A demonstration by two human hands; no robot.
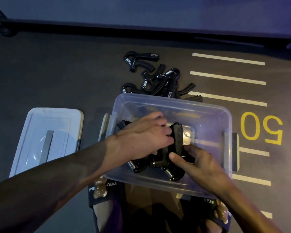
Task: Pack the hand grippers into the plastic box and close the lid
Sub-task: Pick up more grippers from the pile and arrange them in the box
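A clear plastic box (pixel 208 187) stands open on the dark floor in front of me. Inside it lie a few black hand grippers with steel springs (pixel 177 137). My left hand (pixel 141 137) reaches in from the left and rests on the grippers, fingers curled over them. From the lower right, my right hand (pixel 193 160) pinches the handle of one gripper near the box's middle. A pile of several more black hand grippers (pixel 158 79) lies on the floor just beyond the box. The box's pale lid (pixel 49 137) lies flat to the left.
My feet in black slippers (pixel 104 190) with brown bear figures show below the box. White floor stripes (pixel 228 78) and a yellow "50" (pixel 260 128) mark the floor to the right. A wall base runs across the top.
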